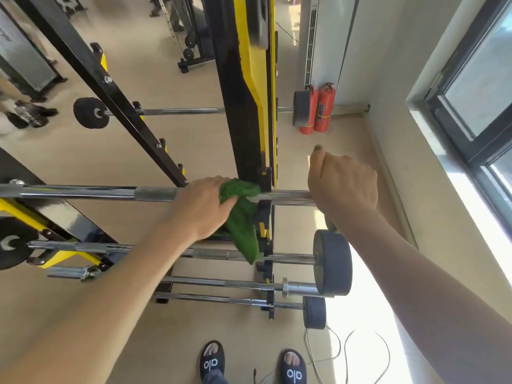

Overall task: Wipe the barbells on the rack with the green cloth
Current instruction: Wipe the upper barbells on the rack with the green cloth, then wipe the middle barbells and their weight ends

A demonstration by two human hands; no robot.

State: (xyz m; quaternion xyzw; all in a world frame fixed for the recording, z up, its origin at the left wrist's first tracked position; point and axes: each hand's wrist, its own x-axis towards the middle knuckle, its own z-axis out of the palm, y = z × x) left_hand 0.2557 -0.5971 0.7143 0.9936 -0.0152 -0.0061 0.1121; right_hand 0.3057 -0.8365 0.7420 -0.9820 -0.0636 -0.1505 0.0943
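While the right hand [343, 187] curls around the end of the top chrome steel barbell [110, 193] on the black-and-yellow metal rack [246, 112], the left hand [203, 206] grips the crumpled green cloth [241, 217] against that bar beside the rack upright.
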